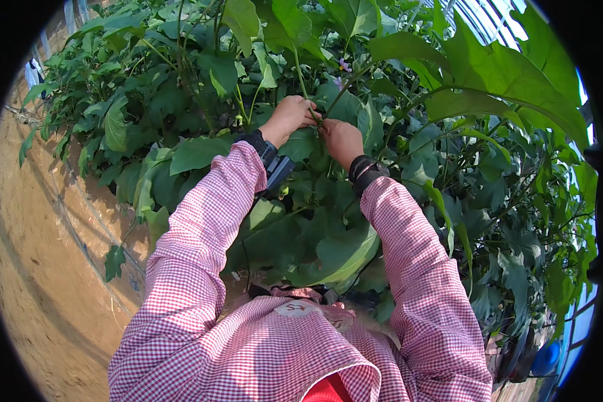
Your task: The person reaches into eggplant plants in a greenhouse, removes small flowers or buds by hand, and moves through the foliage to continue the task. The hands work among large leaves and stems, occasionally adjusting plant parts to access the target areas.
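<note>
Both hands meet at a forked green stem (305,83) of a leafy plant, likely eggplant. My left hand (291,116) has its fingers closed around the stem near the fork. Just to its right, my right hand (342,142) pinches the plant at the same joint; its fingertips are partly hidden. Purple flowers (344,65) with yellow centres show behind the stems. A large leaf (409,49) spreads to the upper right of the hands. Broad leaves (198,155) hang below and to the left. Dark bands sit on both wrists, the left one with a device (277,171).
Dense foliage surrounds the hands and continues far right. Bare brown soil (35,251) with thin lines or hoses (80,241) lies at the left. A blue container (546,358) stands at lower right, beside the greenhouse frame and film (578,326).
</note>
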Tool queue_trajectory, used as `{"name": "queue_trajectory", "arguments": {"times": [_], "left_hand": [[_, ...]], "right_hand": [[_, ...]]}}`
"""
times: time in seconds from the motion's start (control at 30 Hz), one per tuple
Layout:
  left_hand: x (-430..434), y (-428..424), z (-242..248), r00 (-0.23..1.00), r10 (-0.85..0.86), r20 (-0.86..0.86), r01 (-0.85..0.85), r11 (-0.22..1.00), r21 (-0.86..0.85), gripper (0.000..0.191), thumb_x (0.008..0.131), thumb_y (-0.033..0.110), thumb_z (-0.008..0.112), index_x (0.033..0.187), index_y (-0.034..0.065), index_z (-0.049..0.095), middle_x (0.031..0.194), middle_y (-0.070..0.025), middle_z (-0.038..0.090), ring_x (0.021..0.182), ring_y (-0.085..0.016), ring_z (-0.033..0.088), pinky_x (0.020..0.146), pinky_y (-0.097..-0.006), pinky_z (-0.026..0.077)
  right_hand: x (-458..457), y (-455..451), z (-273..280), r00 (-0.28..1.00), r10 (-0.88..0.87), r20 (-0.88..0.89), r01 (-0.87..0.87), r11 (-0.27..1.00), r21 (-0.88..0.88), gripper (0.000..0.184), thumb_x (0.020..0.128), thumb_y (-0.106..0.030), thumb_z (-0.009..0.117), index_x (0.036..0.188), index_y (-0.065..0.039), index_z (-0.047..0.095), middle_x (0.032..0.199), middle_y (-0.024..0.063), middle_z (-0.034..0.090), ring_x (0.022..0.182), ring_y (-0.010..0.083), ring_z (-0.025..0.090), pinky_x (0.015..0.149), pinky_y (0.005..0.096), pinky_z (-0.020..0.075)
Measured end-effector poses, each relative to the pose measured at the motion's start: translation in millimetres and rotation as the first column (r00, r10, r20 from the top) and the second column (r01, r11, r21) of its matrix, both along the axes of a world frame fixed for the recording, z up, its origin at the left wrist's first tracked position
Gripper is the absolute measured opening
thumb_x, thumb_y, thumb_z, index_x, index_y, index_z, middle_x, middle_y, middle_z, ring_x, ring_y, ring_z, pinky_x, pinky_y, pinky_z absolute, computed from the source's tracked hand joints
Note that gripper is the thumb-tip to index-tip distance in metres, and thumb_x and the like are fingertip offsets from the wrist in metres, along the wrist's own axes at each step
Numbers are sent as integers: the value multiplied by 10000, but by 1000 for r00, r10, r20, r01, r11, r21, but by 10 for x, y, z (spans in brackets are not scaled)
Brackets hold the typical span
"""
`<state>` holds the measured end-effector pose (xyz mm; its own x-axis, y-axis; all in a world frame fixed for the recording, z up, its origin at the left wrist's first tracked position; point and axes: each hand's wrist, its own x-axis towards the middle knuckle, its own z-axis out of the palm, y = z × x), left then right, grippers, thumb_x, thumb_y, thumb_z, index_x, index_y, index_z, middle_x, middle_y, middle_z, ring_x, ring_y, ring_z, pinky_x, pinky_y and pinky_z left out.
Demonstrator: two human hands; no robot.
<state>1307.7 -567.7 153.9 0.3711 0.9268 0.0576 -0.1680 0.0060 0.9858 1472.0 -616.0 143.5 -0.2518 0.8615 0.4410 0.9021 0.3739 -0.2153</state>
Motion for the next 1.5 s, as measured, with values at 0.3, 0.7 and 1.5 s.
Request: {"name": "queue_trajectory", "arguments": {"times": [0.3, 0.7, 1.5], "left_hand": [[-47, 48, -62, 999, 35, -22, -35, 999, -5, 248, 1006, 189, 370, 1081, 2, 514, 1026, -158, 679, 924, -254, 666, 867, -361, 516], [-13, -171, 22, 994, 107, 37, -105, 994, -33, 235, 921, 170, 458, 971, -38, 555, 856, -174, 661, 778, -247, 669, 670, -324, 552], [13, -246, -89, 936, -180, 303, 244, 952, -188, 203, 864, 178, 724, 1009, 83, 619, 871, -16, 635, 836, -134, 607, 770, -276, 451]], "right_hand": [[500, -391, -380, 967, 201, 155, 141, 80, -987, 414, 905, -346, 577, 1076, 24, 645, 831, 133, 684, 814, 291, 673, 679, 436, 532], [-71, -150, -563, 898, -440, -15, 199, 436, -878, 319, 855, -266, 608, 952, 28, 685, 894, 179, 705, 843, 308, 703, 715, 417, 560], [817, 749, -1333, 946, -165, -279, -289, -36, -957, 211, 844, -241, 655, 924, -58, 724, 894, 90, 725, 719, 226, 687, 631, 358, 550]]}}
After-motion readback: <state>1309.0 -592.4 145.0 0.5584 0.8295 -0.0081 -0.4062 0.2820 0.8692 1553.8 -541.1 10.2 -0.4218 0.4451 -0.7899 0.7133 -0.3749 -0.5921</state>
